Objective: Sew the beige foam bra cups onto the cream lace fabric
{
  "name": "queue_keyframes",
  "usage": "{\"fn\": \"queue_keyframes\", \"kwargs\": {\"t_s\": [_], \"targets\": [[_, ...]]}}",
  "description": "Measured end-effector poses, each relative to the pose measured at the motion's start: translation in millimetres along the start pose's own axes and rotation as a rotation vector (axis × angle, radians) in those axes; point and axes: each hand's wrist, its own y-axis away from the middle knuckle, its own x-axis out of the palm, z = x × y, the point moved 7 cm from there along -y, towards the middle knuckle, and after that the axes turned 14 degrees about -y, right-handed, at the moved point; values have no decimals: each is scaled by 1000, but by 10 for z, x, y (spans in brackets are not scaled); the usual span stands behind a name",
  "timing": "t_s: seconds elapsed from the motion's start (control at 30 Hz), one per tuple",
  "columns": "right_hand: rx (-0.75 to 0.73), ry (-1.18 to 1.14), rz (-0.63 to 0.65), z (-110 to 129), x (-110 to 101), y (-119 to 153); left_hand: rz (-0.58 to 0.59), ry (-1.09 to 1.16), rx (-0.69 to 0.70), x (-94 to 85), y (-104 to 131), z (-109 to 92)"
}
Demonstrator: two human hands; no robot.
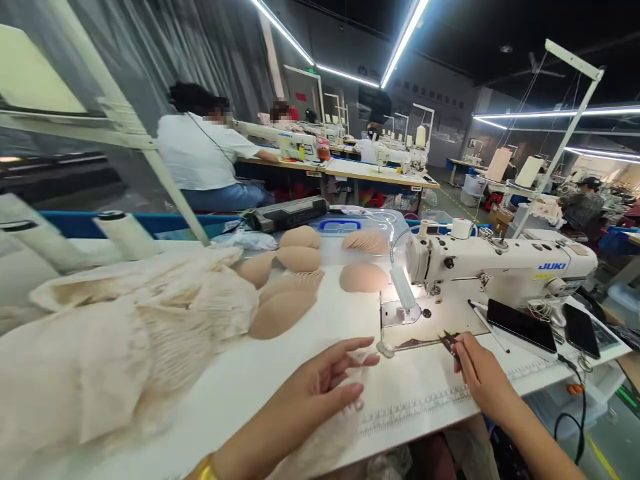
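My left hand [325, 383] hovers over the front of the white table, its fingers apart and lightly curved. Sheer pale fabric [333, 440] lies beneath and beside it, partly hidden by the hand and forearm. In my right hand [477, 370] is a small dark pair of thread snips [449, 339], blades pointing left, by the front edge of the sewing machine's bed. The white sewing machine [505, 267] stands just beyond both hands, with a small lamp [403, 287] lighting the needle area.
Beige moulded cups [285, 313] lie in stacks behind my left hand. A heap of cream fabric [150, 333] covers the table's left side. A black phone [521, 325] and a white pen [493, 327] rest at the right. A co-worker [205, 153] sits beyond the table.
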Motion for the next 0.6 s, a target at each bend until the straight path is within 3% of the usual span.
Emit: {"fn": "queue_keyframes", "kwargs": {"t_s": [0.1, 0.2, 0.37, 0.43, 0.47, 0.53, 0.57, 0.6], "targets": [[-120, -93, 104, 488, 242, 33, 32, 82, -24, 176, -29, -61], [-345, 133, 55, 873, 434, 12, 44, 104, -11, 225, -24, -120], [-498, 295, -21, 1105, 679, -95, 78, 80, 30, 321, -6, -135], [-496, 288, -6, 1099, 695, -109, 96, 6, 33, 271, 5, -133], [-475, 282, 1, 1056, 671, -108, 93, -58, 32, 181, 18, -137], [-402, 278, 14, 866, 562, -89, -12, -227, 25, -194, 70, -167], [-359, 284, 10, 722, 478, -73, -127, -318, 24, -471, 119, -203], [-319, 298, 3, 556, 383, -52, -325, -388, 26, -811, 205, -256]]}}
